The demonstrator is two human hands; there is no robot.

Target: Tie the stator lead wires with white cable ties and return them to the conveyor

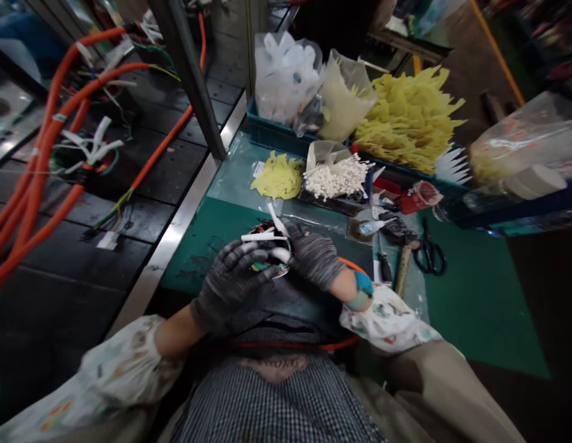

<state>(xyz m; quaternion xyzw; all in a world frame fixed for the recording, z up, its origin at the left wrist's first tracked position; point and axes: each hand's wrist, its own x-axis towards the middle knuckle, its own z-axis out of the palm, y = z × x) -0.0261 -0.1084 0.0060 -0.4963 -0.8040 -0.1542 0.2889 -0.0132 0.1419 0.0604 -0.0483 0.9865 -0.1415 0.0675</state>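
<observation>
1. The left hand (233, 286), in a grey glove, is closed over a small bundle of thin wires (267, 249) with white cable ties, and its grip holds this bundle above the person's lap.
2. The right hand (316, 255), also gloved, grips the same bundle from the other side.
3. An orange cable (350, 266) passes just beside the right wrist.
4. On the green mat (480, 307) of the worktop, near the right hand, lie black scissors (429, 255) and a wooden-handled hammer (403, 267).
5. Farther ahead are a bag of white cable ties (336, 177) and a heap of yellow cable ties (408, 120).
</observation>
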